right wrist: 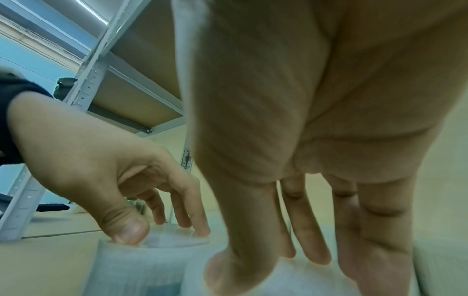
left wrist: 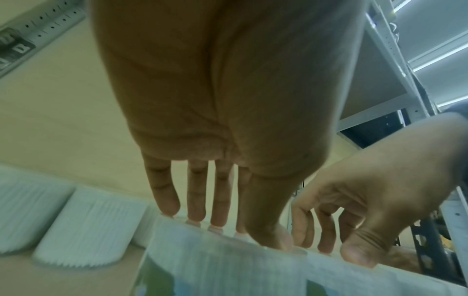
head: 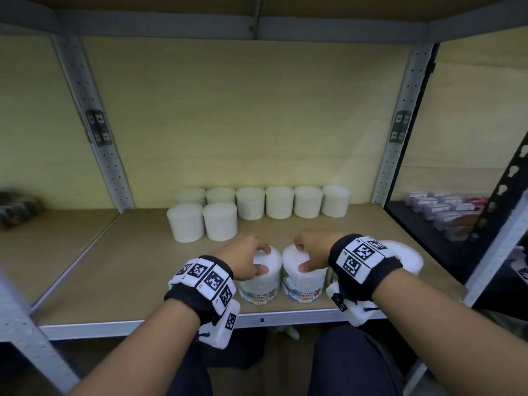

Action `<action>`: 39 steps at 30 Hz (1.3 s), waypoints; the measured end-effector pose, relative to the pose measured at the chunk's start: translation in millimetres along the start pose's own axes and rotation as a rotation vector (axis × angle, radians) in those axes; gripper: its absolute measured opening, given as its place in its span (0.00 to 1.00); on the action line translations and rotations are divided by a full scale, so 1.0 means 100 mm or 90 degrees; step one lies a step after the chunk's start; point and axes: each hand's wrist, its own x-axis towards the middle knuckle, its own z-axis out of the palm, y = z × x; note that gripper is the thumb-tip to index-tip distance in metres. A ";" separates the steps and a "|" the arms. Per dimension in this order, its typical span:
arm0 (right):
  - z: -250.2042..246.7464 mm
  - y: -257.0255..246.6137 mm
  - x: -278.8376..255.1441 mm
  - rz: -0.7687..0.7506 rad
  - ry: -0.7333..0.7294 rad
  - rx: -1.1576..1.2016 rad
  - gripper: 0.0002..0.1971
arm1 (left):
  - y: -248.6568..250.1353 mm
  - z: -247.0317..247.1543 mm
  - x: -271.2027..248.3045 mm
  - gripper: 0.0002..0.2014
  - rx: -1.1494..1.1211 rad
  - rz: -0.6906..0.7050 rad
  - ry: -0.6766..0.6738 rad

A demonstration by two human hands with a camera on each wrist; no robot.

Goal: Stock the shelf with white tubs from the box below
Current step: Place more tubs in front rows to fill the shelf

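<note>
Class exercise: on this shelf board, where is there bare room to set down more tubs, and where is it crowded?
Free: the left part of the shelf board, between the left post and the stocked tubs; also a strip in front of the four right back-row tubs. Crowded: the front middle, where the left hand and right hand each grip a labelled tub, with another tub behind the right wrist.

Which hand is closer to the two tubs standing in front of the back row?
Left. The left hand grips a front tub just before the two tubs; the right hand grips the neighbouring tub, farther to the right.
</note>
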 end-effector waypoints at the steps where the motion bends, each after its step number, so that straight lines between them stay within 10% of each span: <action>1: 0.01 0.01 -0.02 -0.001 0.001 0.005 0.26 | 0.01 0.01 -0.02 0.23 -0.001 0.001 0.002; 23: -0.07 0.10 -0.10 0.049 0.046 0.123 0.25 | 0.00 -0.04 -0.07 0.25 -0.089 -0.044 0.025; 39: -0.64 -0.69 0.89 -0.067 0.178 0.219 0.20 | -1.19 -0.67 0.12 0.24 -0.120 -0.191 0.167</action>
